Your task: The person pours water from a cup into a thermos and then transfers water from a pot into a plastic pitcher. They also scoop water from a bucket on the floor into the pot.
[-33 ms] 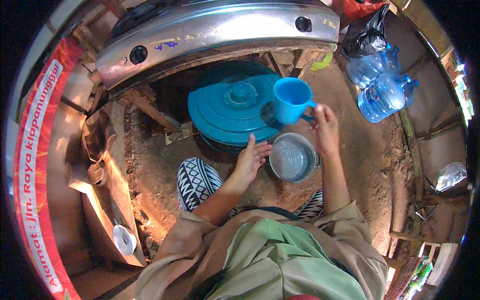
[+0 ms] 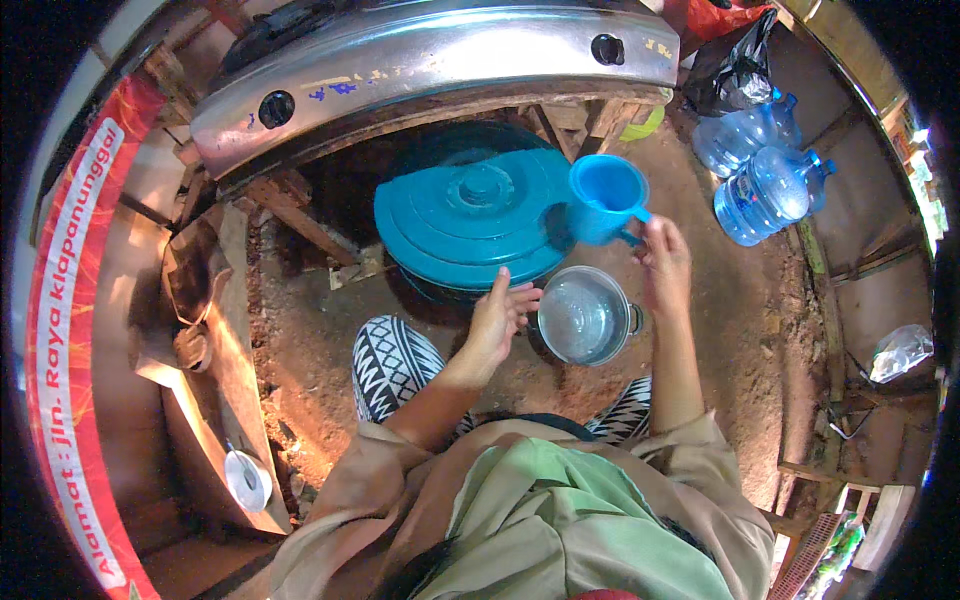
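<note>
Brown earth floor [image 2: 740,340] fills the head view's middle, and here's movement: the blue mug [image 2: 607,228] has shifted rightward, off more of the teal lid [image 2: 425,225], so handling looks under way. Right hand [image 2: 665,262] pinches its handle, fingers curled; left hand [image 2: 497,318] spreads loose, empty, beside the metal pot [image 2: 600,350]. Smooth plastic mug, mouth upward, contents unclear, upper right of centre.

Beige sleeves [image 2: 690,452], green cloth [image 2: 560,515] (softly creased), black-and-white patterned legwear [image 2: 393,362]
</note>
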Motion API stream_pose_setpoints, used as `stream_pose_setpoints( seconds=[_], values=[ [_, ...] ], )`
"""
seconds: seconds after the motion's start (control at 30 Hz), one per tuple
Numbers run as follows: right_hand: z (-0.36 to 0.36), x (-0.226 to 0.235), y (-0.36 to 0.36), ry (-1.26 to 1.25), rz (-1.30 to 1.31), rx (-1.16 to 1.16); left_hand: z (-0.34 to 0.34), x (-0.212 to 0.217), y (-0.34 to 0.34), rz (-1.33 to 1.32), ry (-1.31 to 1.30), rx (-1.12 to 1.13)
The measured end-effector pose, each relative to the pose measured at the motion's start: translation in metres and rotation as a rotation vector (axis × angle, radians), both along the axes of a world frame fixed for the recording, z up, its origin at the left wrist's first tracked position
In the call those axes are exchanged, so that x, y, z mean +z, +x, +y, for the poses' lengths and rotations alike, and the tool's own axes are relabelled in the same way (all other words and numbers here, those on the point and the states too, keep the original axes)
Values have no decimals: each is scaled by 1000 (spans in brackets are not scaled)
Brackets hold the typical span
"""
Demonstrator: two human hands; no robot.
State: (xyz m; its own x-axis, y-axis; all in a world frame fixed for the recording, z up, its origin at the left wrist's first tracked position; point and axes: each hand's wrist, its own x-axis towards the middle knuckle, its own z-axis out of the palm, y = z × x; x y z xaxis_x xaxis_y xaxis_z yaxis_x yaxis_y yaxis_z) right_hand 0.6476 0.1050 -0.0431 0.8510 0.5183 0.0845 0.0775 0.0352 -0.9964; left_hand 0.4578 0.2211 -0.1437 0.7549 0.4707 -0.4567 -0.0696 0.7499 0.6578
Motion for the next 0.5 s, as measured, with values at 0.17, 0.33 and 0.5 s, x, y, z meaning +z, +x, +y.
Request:
stream_pose_setpoints(
  seconds=[0.17,0.33,0.5],
  values=[
    [-43,-5,12,-170,-111,-94,54,59,0,11,216,274],
    [-3,-7,-11,-381,-486,96,142,59,-11,-93,201,389],
    [77,-51,-11,-564,-1006,248,172,65,-10,-128,157,449]
  ],
)
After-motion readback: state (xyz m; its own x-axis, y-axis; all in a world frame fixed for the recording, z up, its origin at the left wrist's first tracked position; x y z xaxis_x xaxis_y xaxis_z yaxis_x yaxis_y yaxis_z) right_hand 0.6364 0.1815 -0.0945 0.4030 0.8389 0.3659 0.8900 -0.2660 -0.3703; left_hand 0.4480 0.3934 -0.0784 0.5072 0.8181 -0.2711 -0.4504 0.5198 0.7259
